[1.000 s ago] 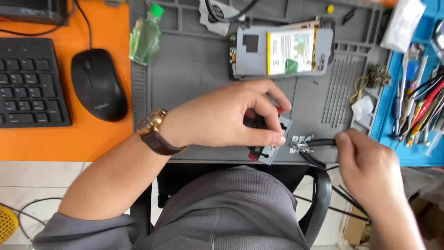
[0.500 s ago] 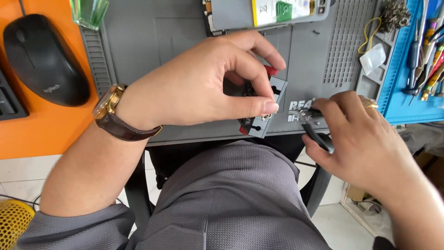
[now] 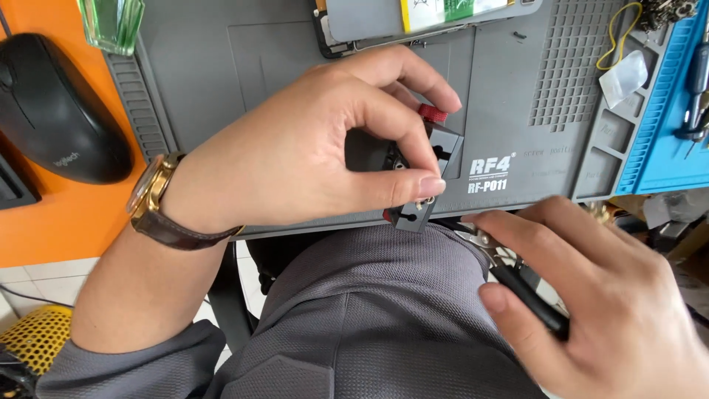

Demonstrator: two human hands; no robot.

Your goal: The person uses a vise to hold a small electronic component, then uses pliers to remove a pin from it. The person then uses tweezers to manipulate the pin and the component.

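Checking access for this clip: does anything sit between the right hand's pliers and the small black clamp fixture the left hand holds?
Nothing visible does. The black-handled pliers in the right hand point at the small black clamp fixture, pinched by the left hand; only open space separates them.

A small black clamp (image 3: 432, 174) with a red knob is gripped at the near edge of the grey mat, tilted, mostly covered by fingers. Black-handled pliers (image 3: 517, 277) are held just beside it, metal tip pointed at the clamp.
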